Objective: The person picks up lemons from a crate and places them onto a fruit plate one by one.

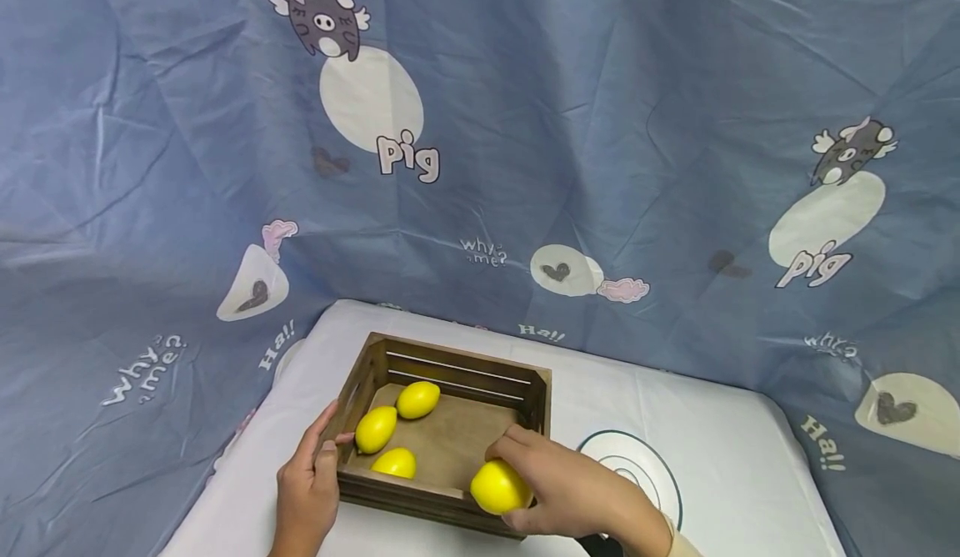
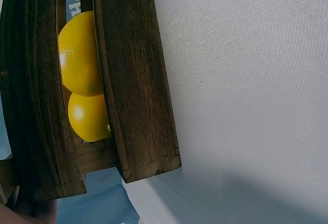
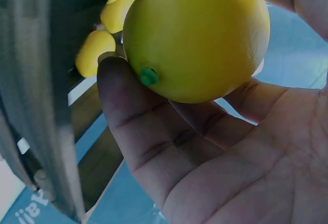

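Observation:
A brown slatted wooden crate [image 1: 461, 357] sits on the white surface, with three yellow lemons in its left part: one near the back [image 1: 417, 399], one by the left wall [image 1: 376, 429] and one near the front [image 1: 394, 463]. My left hand [image 1: 309, 484] holds the crate's left side, one fingertip reaching over the rim. Between thumb and fingers, my right hand [image 1: 570, 486] grips another lemon [image 1: 498, 487] over the front right corner. That lemon's green nub [image 3: 149, 76] shows in the right wrist view. Through the front slats, the left wrist view shows two lemons [image 2: 82, 55].
A white plate [image 1: 667, 472] with a dark rim line lies right of the crate, partly behind my right forearm. Something black [image 1: 600, 545] shows below that forearm. A blue printed cloth [image 1: 510, 123] hangs behind and beside the white-covered table [image 1: 720, 432].

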`<state>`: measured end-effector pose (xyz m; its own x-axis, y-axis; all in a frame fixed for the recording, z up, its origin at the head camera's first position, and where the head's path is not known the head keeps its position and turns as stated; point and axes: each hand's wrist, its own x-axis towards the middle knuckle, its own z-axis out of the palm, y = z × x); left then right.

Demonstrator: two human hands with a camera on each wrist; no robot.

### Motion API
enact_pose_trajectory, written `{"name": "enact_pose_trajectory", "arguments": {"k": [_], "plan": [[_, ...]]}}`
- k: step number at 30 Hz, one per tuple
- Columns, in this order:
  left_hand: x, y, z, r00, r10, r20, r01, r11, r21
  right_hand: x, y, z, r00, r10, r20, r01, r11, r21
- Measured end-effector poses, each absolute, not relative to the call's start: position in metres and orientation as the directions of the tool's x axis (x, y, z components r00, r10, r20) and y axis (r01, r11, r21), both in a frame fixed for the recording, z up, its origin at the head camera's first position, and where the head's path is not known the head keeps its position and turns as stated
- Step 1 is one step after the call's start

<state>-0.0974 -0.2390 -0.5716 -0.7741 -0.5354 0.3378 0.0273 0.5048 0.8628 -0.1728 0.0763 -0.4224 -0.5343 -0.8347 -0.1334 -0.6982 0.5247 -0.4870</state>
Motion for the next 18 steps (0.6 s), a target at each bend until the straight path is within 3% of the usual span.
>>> {"name": "enact_pose_trajectory", "arguments": {"k": [18], "plan": [[-0.098, -0.239, -0.570, -0.779, -0.536, 0.326, 0.014, 0.505, 0.863, -0.163, 0.119, -0.425, -0.639, -0.768, -0.034, -0.607, 0.531, -0.591]]}}
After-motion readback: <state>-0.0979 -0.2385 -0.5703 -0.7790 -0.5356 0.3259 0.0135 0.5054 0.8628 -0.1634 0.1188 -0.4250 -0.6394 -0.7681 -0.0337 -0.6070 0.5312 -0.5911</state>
